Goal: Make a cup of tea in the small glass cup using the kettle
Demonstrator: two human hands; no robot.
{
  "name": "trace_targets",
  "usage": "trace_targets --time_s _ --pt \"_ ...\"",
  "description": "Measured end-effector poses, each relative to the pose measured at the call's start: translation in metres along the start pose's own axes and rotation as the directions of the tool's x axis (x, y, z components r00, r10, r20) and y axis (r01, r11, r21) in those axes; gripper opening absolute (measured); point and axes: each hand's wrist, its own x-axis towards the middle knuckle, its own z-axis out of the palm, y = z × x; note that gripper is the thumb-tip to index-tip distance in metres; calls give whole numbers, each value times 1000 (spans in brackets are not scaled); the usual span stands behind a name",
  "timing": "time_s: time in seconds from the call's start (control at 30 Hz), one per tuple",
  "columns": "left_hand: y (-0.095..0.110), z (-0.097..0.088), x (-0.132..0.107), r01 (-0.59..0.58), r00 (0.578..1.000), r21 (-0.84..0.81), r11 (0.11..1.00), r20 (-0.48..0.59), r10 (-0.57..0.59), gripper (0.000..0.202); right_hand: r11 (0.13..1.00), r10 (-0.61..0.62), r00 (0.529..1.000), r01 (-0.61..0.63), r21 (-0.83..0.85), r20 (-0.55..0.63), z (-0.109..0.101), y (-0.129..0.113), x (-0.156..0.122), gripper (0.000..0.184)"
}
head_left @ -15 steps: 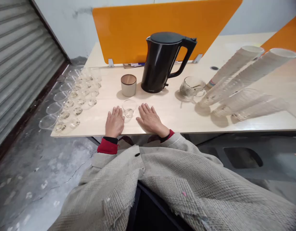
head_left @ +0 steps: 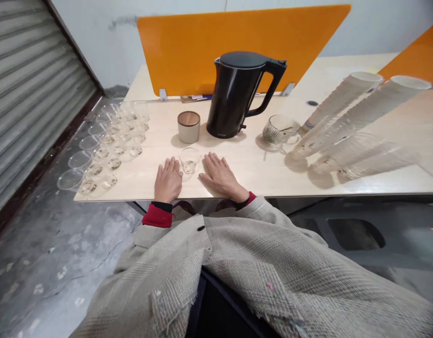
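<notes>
My left hand (head_left: 168,180) lies flat on the pale wooden table (head_left: 258,169), palm down, fingers stretched out and empty. My right hand (head_left: 219,176) rests flat the same way a little to the right. Between the two hands stands a small clear plastic cup (head_left: 189,160) with something at its bottom; neither hand touches it. Behind it sit a beige canister with a brown lid (head_left: 188,126) and a black electric kettle (head_left: 241,94). A ribbed glass mug (head_left: 280,129) stands right of the kettle.
Several clear cups (head_left: 109,143) stand in rows along the table's left end. Long stacks of white paper cups (head_left: 357,105) and clear cups (head_left: 357,157) lie at the right. An orange divider (head_left: 202,47) closes the back. A metal shutter (head_left: 26,89) is at the left.
Both hands stay flat on the table. Only the view has tilted slightly.
</notes>
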Motion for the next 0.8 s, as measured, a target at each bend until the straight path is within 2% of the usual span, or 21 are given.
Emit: trace_targets --time_s 0.1,0.17,0.27,0.4,0.57,0.7,0.8 --pt "-2 4 -1 0 999 -17 1000 -32 0 61 979 3 998 12 204 -69 -3 -1 9 104" --pt "-2 5 -2 4 999 -26 1000 -51 -5 60 941 -24 990 70 331 -142 -3 -7 17 112" --pt "-1 5 -5 2 997 -44 999 -72 -5 58 880 -51 972 153 450 -231 0 -18 29 104" --pt "-1 6 -9 0 994 -81 997 -105 -8 55 848 -18 968 148 510 -251 7 -26 38 87" --pt "0 7 -14 7 989 -121 993 -147 -25 52 843 0 951 167 512 -311 -4 -36 48 89" --pt "2 6 -16 -12 982 -131 991 -188 -13 49 845 -98 946 243 477 -309 -14 -73 73 92" --pt "3 6 -15 -8 984 -132 991 -177 -16 47 806 -140 958 257 534 -249 -4 -114 98 91"
